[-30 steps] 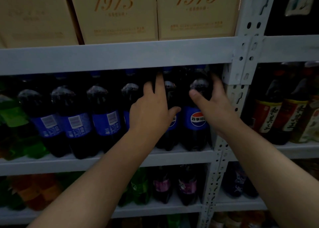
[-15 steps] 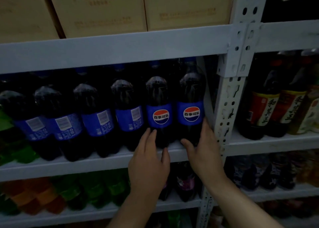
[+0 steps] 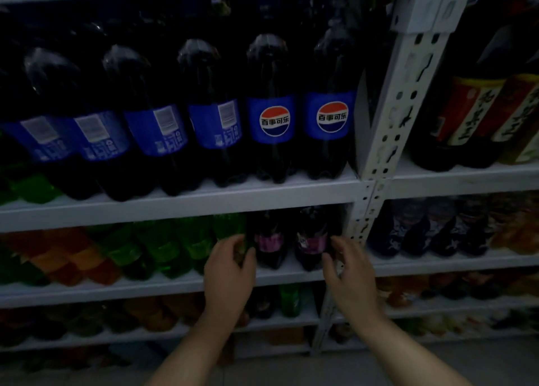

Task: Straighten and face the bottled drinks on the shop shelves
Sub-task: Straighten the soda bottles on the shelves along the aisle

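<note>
White shelves (image 3: 180, 194) fill the frame, with big cola bottles (image 3: 331, 105) across the upper middle, the two rightmost showing logos forward. Lower centre, my left hand (image 3: 229, 271) and right hand (image 3: 348, 277), fingers apart and gripping nothing, flank two small pink-labelled bottles (image 3: 269, 241).

Cola bottles (image 3: 271, 108) packed shoulder to shoulder, no gap for fingers between them. Shelf edge (image 3: 175, 207) caps the lower row (low headroom over the pink-label bottles (image 3: 312, 239)). Upright post (image 3: 399, 99) blocks the right side. Open air in front of both rows.
</note>
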